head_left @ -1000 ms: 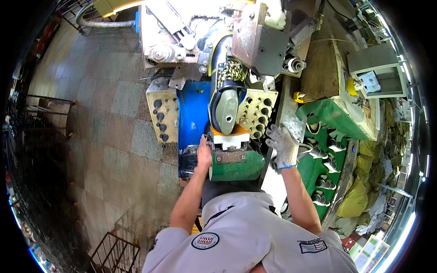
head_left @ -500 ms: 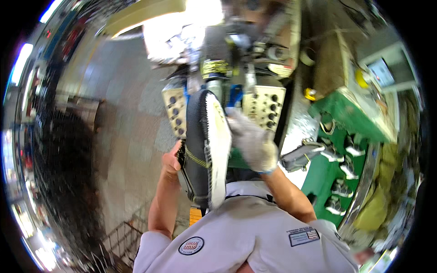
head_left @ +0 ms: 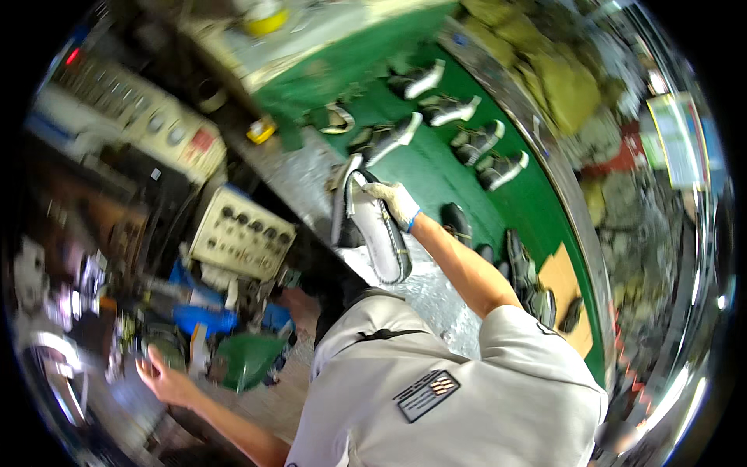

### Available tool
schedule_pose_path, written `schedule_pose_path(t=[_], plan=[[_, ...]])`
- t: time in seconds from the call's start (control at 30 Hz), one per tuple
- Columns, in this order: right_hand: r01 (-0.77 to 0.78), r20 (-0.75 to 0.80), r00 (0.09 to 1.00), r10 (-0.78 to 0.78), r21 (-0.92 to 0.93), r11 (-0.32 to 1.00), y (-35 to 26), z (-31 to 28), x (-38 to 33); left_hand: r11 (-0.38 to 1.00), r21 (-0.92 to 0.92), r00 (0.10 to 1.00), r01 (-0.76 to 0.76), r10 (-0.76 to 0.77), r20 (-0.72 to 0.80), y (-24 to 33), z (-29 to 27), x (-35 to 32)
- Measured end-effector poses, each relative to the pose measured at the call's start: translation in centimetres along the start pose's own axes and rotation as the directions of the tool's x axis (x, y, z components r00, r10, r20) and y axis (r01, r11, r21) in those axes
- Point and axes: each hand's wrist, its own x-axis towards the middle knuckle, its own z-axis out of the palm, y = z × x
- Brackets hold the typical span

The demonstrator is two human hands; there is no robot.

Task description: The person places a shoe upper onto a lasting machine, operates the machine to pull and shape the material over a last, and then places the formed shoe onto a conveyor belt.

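- our right hand (head_left: 394,202), in a pale glove, is closed on a dark shoe (head_left: 379,231), gripping it by the edge near one end.
- we see that shoe just left of and below the right hand, its whitish underside turned up; we cannot tell whether it touches the silvery bench top (head_left: 440,292) under it.
- a second shoe (head_left: 340,214) stands left of the right hand, just beside the held one and partly hidden by it.
- our left hand (head_left: 165,381) is bare, well apart from the right, and open with its fingers loosely spread; we cannot tell whether it touches the blurred machine parts near it.
- right of the left hand we find a green rounded cover (head_left: 250,362); above that hand and to its right, a knobbed control panel (head_left: 243,233).
- beyond the right hand, dark shoes with white soles (head_left: 476,142) stand on a green surface (head_left: 424,167).
- right of our right forearm lies a cardboard sheet (head_left: 562,282).
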Motion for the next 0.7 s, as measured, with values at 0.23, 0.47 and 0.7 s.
schedule_pose_path(t=[0.23,0.47,0.7], plan=[[-0.537,-0.439,0.842,0.312,-0.728,0.425,3.6,-17.8,4.5,0.990,-0.144,0.978,0.012,0.018,0.209,-4.4,4.6,3.7],[-0.319,-0.507,0.808,0.301,0.054,0.946,12.0,-13.0,20.2,0.992,-0.123,0.980,-0.002,0.027,0.199,-5.0,4.3,4.5],[0.029,-0.643,0.716,0.272,0.417,0.909,11.3,-12.9,24.1,0.947,-0.319,0.917,0.034,0.098,0.387,-3.6,4.1,4.9]])
